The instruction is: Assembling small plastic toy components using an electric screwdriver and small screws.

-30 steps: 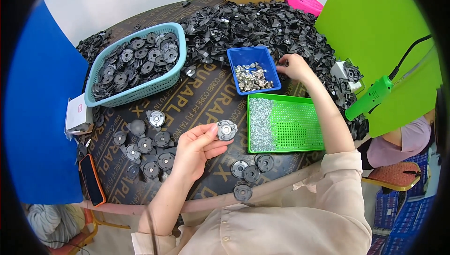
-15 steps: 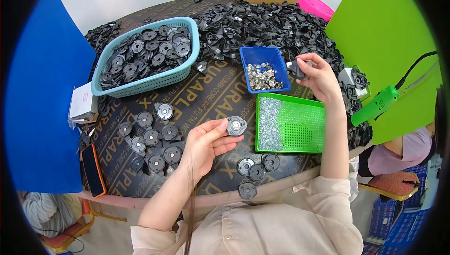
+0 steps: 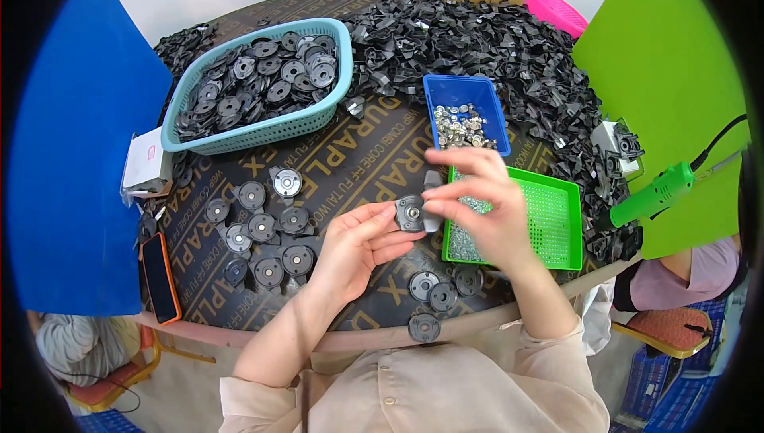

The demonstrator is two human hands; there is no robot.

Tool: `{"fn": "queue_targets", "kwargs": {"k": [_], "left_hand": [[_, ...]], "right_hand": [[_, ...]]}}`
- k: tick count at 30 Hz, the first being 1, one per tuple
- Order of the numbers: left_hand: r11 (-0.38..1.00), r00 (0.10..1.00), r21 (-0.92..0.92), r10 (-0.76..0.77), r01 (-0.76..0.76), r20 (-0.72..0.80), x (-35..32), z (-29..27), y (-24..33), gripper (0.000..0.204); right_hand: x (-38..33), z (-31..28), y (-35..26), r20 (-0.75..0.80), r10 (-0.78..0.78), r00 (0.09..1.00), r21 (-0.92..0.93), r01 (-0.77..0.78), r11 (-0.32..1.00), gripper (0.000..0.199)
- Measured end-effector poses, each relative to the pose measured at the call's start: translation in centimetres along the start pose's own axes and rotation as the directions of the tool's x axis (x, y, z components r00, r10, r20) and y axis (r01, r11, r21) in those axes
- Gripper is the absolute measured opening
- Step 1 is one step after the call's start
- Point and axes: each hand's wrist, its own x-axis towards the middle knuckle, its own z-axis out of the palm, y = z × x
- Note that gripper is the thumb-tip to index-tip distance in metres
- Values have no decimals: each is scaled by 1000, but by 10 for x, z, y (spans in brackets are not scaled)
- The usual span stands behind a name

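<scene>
Head view: near centre of the worktop [image 3: 350, 154], the left hand [image 3: 358, 246] pinches a round black disc [image 3: 410, 212] in its fingertip grip. The right hand [image 3: 481, 206], at the disc's 3 o'clock, presses a small black piece [image 3: 432, 194] against it with thumb and fingers closed. A green tray [image 3: 557, 226] lies under that hand, a blue bin [image 3: 465, 115] at 12 o'clock, loose discs [image 3: 263, 230] at 9 o'clock.

Single head-worn fisheye view, looking steeply down, close over round table [image 3: 350, 154], edges bending outward.
</scene>
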Motion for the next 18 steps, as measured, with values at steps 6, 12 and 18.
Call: {"fn": "queue_targets", "kwargs": {"k": [6,12,18], "left_hand": [[1000,999,-1,24,-24,45,-2,-4,-6,27],[1000,998,10,26,-27,60,-3,2,-5,26],[999,997,-51,-12,16,76,-4,4,-1,25]], "right_hand": [[-8,25,-8,31,-13,999,-36,14,999,12],[-13,27,-1,16,14,1000,-22,-13,1000,7],[-13,25,-1,177,211,961,305,-257,917,51]]}}
